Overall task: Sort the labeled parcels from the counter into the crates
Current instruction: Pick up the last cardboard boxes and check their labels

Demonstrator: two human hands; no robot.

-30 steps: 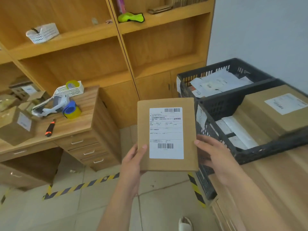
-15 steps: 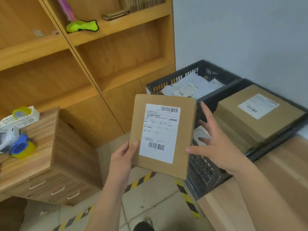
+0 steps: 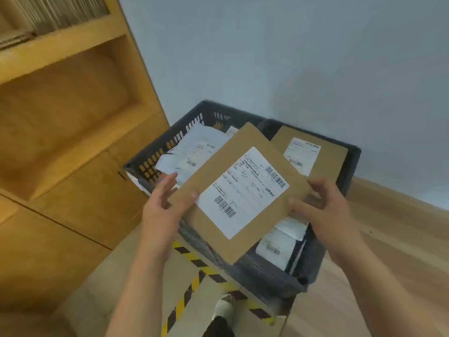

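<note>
Two hands share one flat brown cardboard parcel with a white barcoded label (image 3: 243,190), held label-up and tilted at the centre of the frame, in the air just above the crates and, as far as can be seen, touching neither; the left hand (image 3: 160,210) pinches its lower-left edge, thumb pressed on the top face beside the label, fingers reaching along the far side; the right hand (image 3: 325,210) clamps the right-hand corner, thumb on top, fingers curled beneath; below, a dark grey slatted plastic crate (image 3: 155,159) at centre-left holds white plastic mailers (image 3: 196,149), and a second dark crate (image 3: 353,164) at centre-right holds a brown cardboard box with its own label (image 3: 332,159) lying over more white mailers; the parcel straddles the divide between them, so which one it is bound for cannot be told; the step in hand looks like placing this one parcel; the next move likely calls for lowering it flat into the chosen crate, clearing the rim, and loosening both grips together; a light wooden counter (image 3: 401,251) fills the lower right
</note>
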